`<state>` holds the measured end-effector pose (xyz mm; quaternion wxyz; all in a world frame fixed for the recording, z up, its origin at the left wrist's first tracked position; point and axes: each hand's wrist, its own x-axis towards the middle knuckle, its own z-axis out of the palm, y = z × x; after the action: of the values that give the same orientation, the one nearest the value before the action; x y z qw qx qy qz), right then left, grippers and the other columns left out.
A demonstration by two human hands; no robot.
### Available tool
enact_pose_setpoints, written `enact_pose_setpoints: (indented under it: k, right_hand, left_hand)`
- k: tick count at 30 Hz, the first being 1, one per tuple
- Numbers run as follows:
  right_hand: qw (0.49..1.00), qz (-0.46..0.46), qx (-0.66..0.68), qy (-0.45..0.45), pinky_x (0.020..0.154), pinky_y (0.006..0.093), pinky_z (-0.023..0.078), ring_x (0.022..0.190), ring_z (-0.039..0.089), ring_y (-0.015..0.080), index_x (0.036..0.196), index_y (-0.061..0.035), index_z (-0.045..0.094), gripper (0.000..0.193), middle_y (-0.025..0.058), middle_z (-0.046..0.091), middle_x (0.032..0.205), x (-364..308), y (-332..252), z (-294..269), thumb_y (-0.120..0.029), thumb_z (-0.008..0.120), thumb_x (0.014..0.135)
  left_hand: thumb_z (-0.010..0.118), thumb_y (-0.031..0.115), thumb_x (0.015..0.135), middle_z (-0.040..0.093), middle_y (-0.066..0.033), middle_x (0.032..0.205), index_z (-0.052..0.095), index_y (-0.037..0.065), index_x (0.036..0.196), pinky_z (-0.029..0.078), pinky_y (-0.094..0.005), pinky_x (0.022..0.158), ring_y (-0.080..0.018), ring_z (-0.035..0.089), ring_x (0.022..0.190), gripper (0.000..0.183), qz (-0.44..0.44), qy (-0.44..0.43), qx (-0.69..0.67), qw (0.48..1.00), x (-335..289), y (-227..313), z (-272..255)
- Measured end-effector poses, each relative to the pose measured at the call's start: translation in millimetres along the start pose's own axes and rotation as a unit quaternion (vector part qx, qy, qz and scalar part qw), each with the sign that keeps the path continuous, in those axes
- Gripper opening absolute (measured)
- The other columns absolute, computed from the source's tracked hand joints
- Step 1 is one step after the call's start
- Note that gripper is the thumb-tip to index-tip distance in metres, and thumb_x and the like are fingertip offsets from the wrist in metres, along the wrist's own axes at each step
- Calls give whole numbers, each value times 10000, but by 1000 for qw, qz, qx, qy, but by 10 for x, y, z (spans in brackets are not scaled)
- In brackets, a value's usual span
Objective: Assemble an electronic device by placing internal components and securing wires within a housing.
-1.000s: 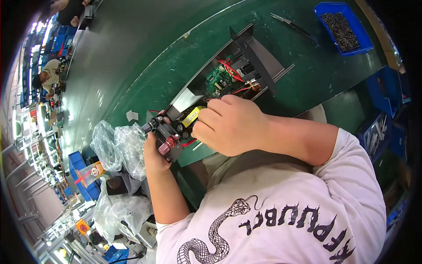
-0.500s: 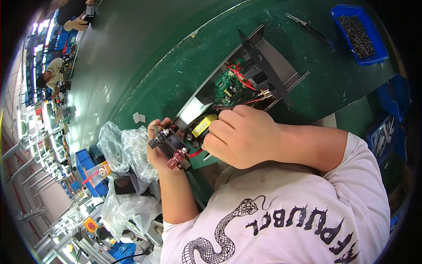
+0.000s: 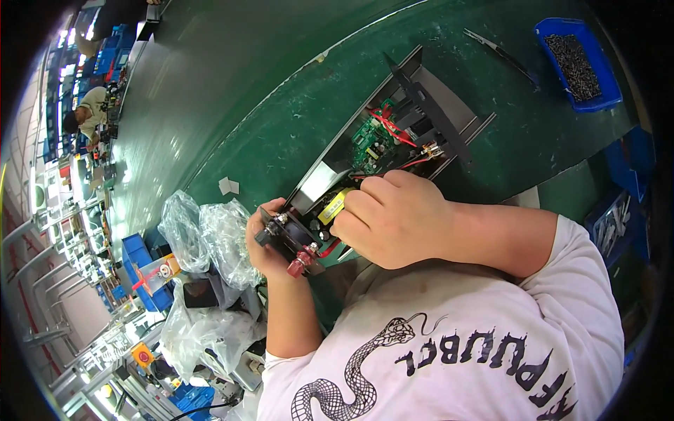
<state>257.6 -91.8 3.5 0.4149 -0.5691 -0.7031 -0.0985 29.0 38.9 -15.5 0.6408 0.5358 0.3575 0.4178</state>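
An open, dark metal housing (image 3: 319, 184) lies slantwise on the green bench. Inside it are a green circuit board (image 3: 371, 144), red wires (image 3: 393, 126) and a yellow-wrapped transformer (image 3: 333, 208). At its near left end, my left hand (image 3: 261, 254) grips a black end panel (image 3: 286, 243) with its fingers wrapped around the side. A red terminal post (image 3: 302, 259) and a dark one stick out from this panel. My right hand (image 3: 390, 221) is closed over the housing's near side, beside the transformer. Its fingertips are hidden, and so is anything they hold.
Fine-nosed pliers (image 3: 500, 56) lie at the far right, near a blue bin (image 3: 609, 99) of small screws. Clear plastic bags (image 3: 228, 242) and a blue tray (image 3: 133, 252) are at the left. Scraps of white paper (image 3: 228, 186) rest on the bench. Another person sits far left.
My left hand and the end panel have shifted right, closer to the housing. My right hand stays nearly in place. At the top left, another person's hands have mostly left the view.
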Motion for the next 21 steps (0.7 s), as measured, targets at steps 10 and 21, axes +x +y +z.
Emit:
enact_pose_setpoints:
  k: [10,21]
  right_hand:
    - [1000,10,-6,-4,513,292,337,607,469,147,738,-182,553,108,-31,452,695,11,-3,-1,-217,651,766]
    - [999,36,-6,-33,496,294,318,573,449,138,710,-177,514,141,-28,431,680,44,-26,-40,-223,642,749]
  left_hand:
    - [599,365,904,670,-266,1141,622,-100,1194,494,-435,1002,-364,654,1118,548,42,-59,141,987,-25,380,161]
    - [661,376,923,653,-301,1145,545,-9,1082,527,-431,954,-355,664,1056,433,32,-94,36,994,-41,149,64]
